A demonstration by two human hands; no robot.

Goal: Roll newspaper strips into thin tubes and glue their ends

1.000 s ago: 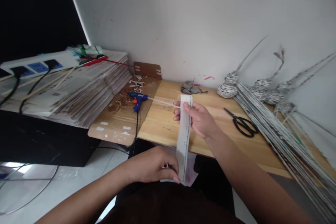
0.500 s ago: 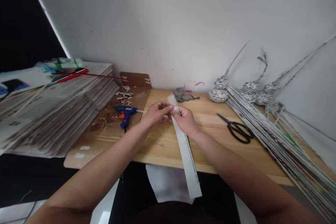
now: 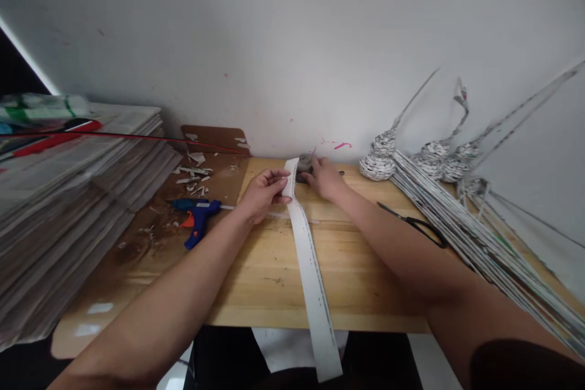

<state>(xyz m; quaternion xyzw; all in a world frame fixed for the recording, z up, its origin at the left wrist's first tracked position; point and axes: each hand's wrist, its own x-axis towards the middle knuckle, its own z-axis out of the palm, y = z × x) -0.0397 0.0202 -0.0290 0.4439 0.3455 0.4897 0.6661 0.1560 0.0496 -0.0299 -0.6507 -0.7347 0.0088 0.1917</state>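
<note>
My left hand pinches a long white paper strip near its far end, thumb and fingers closed on it. A dark printed line runs along the strip's right edge, and its near end hangs over the table's front edge. My right hand is at a crumpled grey cloth by the wall, its thumb and fingers closed about part of it. The palm hides some of the cloth. Left of my left hand lies a blue glue gun with a clear glue stick in its back.
A tall stack of newspapers stands at the left, beside cardboard with paper scraps. Black scissors lie right of my right forearm. Farther right are woven paper gourd shapes and a bundle of rolled paper sticks.
My right hand has let go of the paper strip and moved away to the grey cloth. My left hand still holds the strip. The view has shifted, bringing the glue gun lower and farther left.
</note>
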